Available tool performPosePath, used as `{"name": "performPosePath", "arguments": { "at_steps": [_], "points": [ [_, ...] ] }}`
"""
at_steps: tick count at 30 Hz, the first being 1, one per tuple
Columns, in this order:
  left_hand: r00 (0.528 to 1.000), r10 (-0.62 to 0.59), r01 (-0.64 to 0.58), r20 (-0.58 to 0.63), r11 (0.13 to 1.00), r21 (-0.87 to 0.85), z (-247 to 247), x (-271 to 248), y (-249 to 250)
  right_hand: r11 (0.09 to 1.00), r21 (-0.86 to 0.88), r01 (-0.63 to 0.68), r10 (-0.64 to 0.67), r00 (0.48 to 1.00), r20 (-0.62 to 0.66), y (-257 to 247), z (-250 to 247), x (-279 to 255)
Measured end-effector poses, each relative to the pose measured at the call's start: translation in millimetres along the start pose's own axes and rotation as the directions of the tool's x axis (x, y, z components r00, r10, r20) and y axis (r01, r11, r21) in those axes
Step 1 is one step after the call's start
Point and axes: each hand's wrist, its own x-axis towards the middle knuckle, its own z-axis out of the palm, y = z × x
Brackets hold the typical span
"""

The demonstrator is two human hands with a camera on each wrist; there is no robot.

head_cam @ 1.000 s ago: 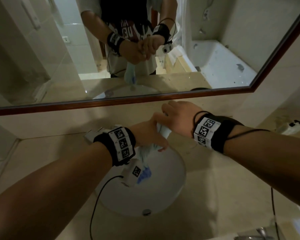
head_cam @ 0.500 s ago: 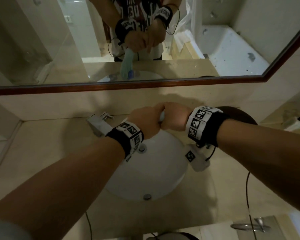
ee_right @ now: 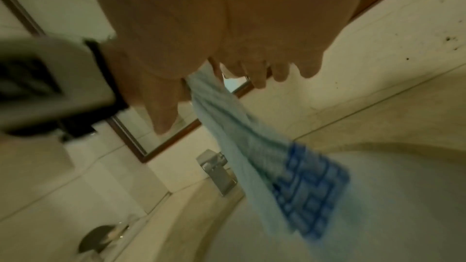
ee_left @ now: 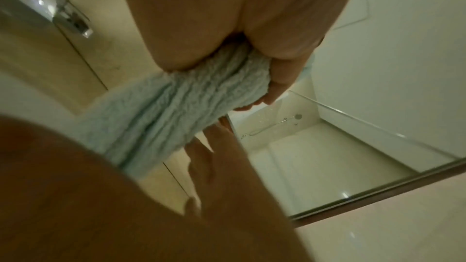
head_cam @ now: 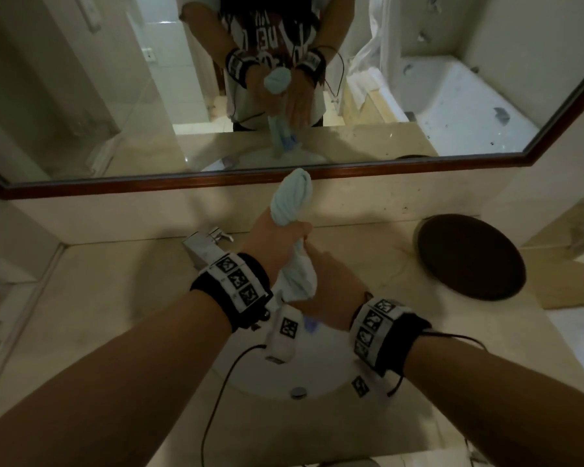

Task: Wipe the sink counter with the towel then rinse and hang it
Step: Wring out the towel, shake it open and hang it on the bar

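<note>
Clearly the wringing is under way: the towel (head_cam: 292,230) is held over the sink (head_cam: 304,375), twisted into a rope so that any water squeezed out would fall into the basin and not onto the table (head_cam: 122,298) around it.

The left hand (head_cam: 277,241) has its fingers curled tight round the upper part of the towel, with a twisted knob of cloth standing out above the fist, near the mirror (head_cam: 317,96) frame. The right hand (head_cam: 331,281) lies against the lower part, just below the left. From the left wrist view its fingers look fairly straight and spread beside the cloth, and from the right wrist view the cloth passes between thumb and fingers that are only loosely bent (so I would call it a light, guiding touch, not a firm grip, though blur makes this uncertain). The tail of the towel, with its blue patterned end, hangs down toward the basin.

The tap (head_cam: 204,247) stands at the back of the sink, to the left of the hands; I cannot tell whether water is running. A dark round dish (head_cam: 469,257) sits on the table well to the right.

By my judgement the rinse is near its end, and hanging is not yet begun. No rail or hook shows in these views. The right hand would need a proper hold lower down for another twist.
</note>
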Motion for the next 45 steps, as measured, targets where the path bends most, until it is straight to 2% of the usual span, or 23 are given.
{"name": "performPosePath", "arguments": {
  "at_steps": [2, 3, 6, 8, 10, 11, 14, 16, 17, 18, 20, 21, 22, 23, 26, 30, 35, 38, 42, 45],
  "points": [
    [0.994, -0.080, 0.095, 0.072, 0.964, -0.249, 2.1, -6.0, 6.0, 0.998, 0.064, 0.019, -0.017, 0.999, -0.027, 14.0, 12.6, 11.3],
    [0.989, -0.089, 0.124, 0.117, 0.935, -0.333, 2.5, -9.4, 10.0, 0.994, 0.109, 0.013, -0.012, 1.000, -0.005, -0.3, 3.6, 2.9],
    [0.967, -0.055, 0.144, 0.250, 0.923, -0.357, -4.7, -18.9, 24.8, 0.990, 0.139, 0.011, 0.001, 0.996, -0.090, -41.3, -31.8, -18.7],
    [0.915, -0.108, 0.244, 0.388, 0.915, -0.321, -21.9, -16.4, 29.1, 0.983, 0.171, 0.072, -0.053, 0.992, -0.114, -43.8, -45.9, -26.8],
    [0.824, -0.191, 0.412, 0.533, 0.848, -0.333, -38.1, -14.6, 32.8, 0.977, 0.165, 0.136, -0.110, 0.981, -0.160, -45.6, -60.9, -33.7],
    [0.789, -0.235, 0.465, 0.567, 0.832, -0.303, -44.3, -15.6, 33.5, 0.976, 0.145, 0.163, -0.134, 0.973, -0.189, -45.5, -66.5, -34.3],
    [0.729, -0.370, 0.549, 0.576, 0.819, -0.168, -45.8, -28.1, 30.6, 0.968, 0.085, 0.236, -0.209, 0.947, -0.245, -43.7, -83.8, -33.7],
    [0.633, -0.417, 0.620, 0.652, 0.777, -0.105, -43.3, -36.5, 25.5, 0.962, -0.019, 0.271, -0.266, 0.926, -0.268, -38.1, -88.1, -28.0],
    [0.629, -0.420, 0.631, 0.654, 0.768, -0.114, -41.4, -41.0, 26.6, 0.949, -0.087, 0.304, -0.316, 0.908, -0.277, -35.3, -89.3, -26.1],
    [0.626, -0.457, 0.674, 0.632, 0.725, -0.143, -37.3, -43.8, 31.4, 0.928, -0.145, 0.343, -0.371, 0.884, -0.284, -31.4, -89.6, -24.1],
    [0.568, -0.532, 0.796, 0.628, 0.550, -0.254, -30.7, -39.9, 33.0, 0.892, -0.183, 0.414, -0.451, 0.845, -0.286, -26.8, -92.2, -23.2],
    [0.557, -0.534, 0.792, 0.636, 0.572, -0.214, -27.0, -41.2, 32.6, 0.877, -0.198, 0.437, -0.478, 0.830, -0.287, -26.2, -93.0, -24.0],
    [0.584, -0.530, 0.729, 0.615, 0.675, -0.111, -22.7, -43.2, 31.6, 0.867, -0.213, 0.452, -0.497, 0.819, -0.286, -25.0, -92.9, -24.3],
    [0.612, -0.525, 0.682, 0.591, 0.729, -0.058, -17.2, -47.1, 32.2, 0.863, -0.215, 0.458, -0.504, 0.816, -0.284, -23.7, -93.2, -24.4],
    [0.635, -0.553, 0.624, 0.540, 0.779, 0.064, -7.5, -59.3, 28.7, 0.853, -0.217, 0.474, -0.520, 0.807, -0.280, -18.1, -94.0, -21.8],
    [0.658, -0.569, 0.641, 0.493, 0.767, 0.029, -3.2, -66.1, 22.6, 0.850, -0.241, 0.468, -0.524, 0.795, -0.306, -8.9, -94.7, -17.7],
    [0.632, -0.539, 0.678, 0.557, 0.733, -0.060, -1.9, -67.1, 25.5, 0.845, -0.247, 0.475, -0.533, 0.790, -0.302, -9.7, -100.1, -13.6],
    [0.628, -0.481, 0.653, 0.612, 0.754, -0.078, -0.8, -69.8, 25.8, 0.828, -0.279, 0.486, -0.555, 0.779, -0.293, -8.2, -103.3, -9.6],
    [0.686, -0.391, 0.553, 0.614, 0.828, -0.091, -1.8, -65.2, 24.4, 0.802, -0.320, 0.504, -0.587, 0.766, -0.264, -12.0, -111.6, -4.7],
    [0.672, -0.392, 0.518, 0.628, 0.855, -0.022, -3.6, -57.6, 19.6, 0.758, -0.378, 0.532, -0.631, 0.744, -0.218, -18.9, -116.8, -3.8]
  ]
}}
